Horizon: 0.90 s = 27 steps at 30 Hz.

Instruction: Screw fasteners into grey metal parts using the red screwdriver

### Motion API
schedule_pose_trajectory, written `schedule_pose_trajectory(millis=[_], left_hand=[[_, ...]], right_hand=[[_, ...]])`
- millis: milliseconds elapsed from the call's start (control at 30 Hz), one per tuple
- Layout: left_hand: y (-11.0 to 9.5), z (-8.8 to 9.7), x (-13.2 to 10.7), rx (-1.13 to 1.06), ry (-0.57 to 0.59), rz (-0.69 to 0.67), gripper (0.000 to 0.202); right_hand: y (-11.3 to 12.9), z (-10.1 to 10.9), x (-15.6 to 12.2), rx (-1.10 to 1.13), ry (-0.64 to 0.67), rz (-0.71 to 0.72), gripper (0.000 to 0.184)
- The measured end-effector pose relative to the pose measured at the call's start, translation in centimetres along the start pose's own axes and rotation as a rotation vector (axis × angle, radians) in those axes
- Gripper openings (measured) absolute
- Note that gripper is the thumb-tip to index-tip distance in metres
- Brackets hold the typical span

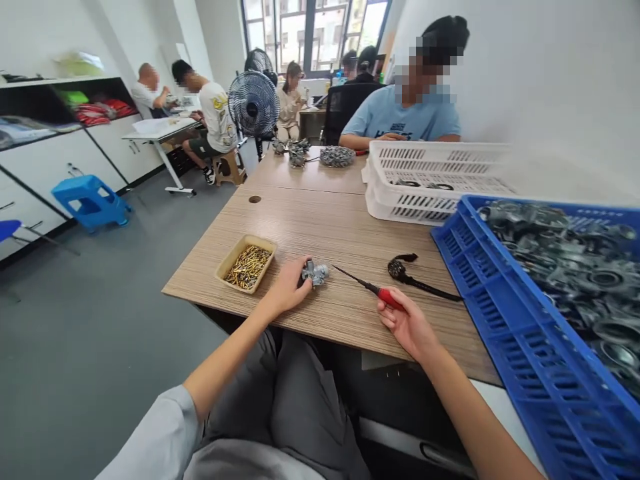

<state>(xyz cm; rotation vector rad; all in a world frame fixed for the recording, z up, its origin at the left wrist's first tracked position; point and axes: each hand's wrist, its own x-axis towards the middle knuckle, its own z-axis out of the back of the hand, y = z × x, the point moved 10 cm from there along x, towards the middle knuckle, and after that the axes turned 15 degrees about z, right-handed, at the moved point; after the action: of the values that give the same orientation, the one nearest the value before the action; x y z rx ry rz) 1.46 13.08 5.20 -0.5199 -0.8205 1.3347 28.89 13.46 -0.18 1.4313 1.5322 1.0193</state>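
Observation:
My left hand (289, 285) is closed around a small grey metal casting, which looks like a carburetor body (316, 273), resting at the table's near side. Part of the casting is hidden by my fingers. In my right hand (409, 325) is a screwdriver (390, 299) with a red and black handle, its thin dark shaft pointing left toward the casting. The tip is apart from the metal. Left of my left hand stands a tan tray (221, 274) filled with small brass-coloured screw-like parts (249, 268).
A black-strapped wristwatch (397, 269) lies right of the screwdriver. The blue crate (480, 313) on the right holds many metal castings. Behind it stands a white basket (415, 210). Metal parts (337, 157) sit at the far edge, where a person in a blue shirt (400, 117) sits.

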Motion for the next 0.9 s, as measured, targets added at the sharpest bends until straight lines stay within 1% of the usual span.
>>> schedule_pose_trajectory(millis=[33, 100, 133, 200, 233, 267, 333, 367, 400, 433, 500, 600, 667, 767, 900], left_hand=[[-0.5, 0.5, -0.5, 0.053, -0.008, -0.009, 0.057], [-1.7, 2.5, -1.2, 0.146, -0.052, -0.041, 0.058], [-2.4, 3.7, -1.5, 0.187, -0.056, -0.07, 0.056], [-3.3, 6.3, -1.5, 0.257, -0.037, -0.115, 0.041], [-3.2, 7.9, -1.2, 0.288, -0.023, -0.103, 0.034], [-2.5, 9.6, -0.7, 0.324, -0.021, -0.059, 0.03], [-0.2, 12.6, 0.4, 0.424, 0.007, 0.047, 0.024], [1.3, 13.7, 0.9, 0.48, 0.033, 0.107, 0.024], [2.8, 14.5, 1.2, 0.533, 0.076, 0.159, 0.025], [4.2, 14.9, 1.4, 0.586, 0.127, 0.202, 0.025], [6.2, 15.5, 1.4, 0.618, 0.162, 0.232, 0.021], [7.8, 15.1, 1.0, 0.649, 0.185, 0.241, 0.019], [8.2, 14.6, 0.9, 0.671, 0.191, 0.238, 0.017], [8.0, 13.6, 1.0, 0.693, 0.187, 0.21, 0.014], [7.0, 12.2, 1.7, 0.716, 0.172, 0.121, 0.027]], right_hand=[[0.0, 0.1, 0.1, -0.007, 0.001, -0.002, 0.029], [0.2, 0.0, 0.2, -0.015, 0.013, 0.004, 0.028], [0.3, -0.1, 0.2, -0.014, 0.017, 0.006, 0.028], [0.3, -0.3, 0.3, -0.005, 0.018, 0.006, 0.028], [0.3, -0.4, 0.3, 0.004, 0.015, 0.002, 0.029], [0.3, -0.4, 0.3, 0.012, 0.01, -0.001, 0.03], [0.3, -0.5, 0.3, 0.031, -0.001, -0.009, 0.032], [0.3, -0.6, 0.3, 0.039, -0.004, -0.012, 0.034], [0.3, -0.6, 0.3, 0.045, -0.004, -0.016, 0.035], [0.2, -0.6, 0.3, 0.049, -0.004, -0.019, 0.036], [0.2, -0.6, 0.3, 0.054, -0.004, -0.024, 0.039], [0.3, -0.5, 0.3, 0.053, -0.002, -0.02, 0.04], [0.2, -0.5, 0.4, 0.051, 0.002, -0.014, 0.041], [0.2, -0.4, 0.4, 0.051, 0.008, -0.004, 0.04], [0.2, -0.6, 0.4, 0.047, 0.017, 0.001, 0.039]])
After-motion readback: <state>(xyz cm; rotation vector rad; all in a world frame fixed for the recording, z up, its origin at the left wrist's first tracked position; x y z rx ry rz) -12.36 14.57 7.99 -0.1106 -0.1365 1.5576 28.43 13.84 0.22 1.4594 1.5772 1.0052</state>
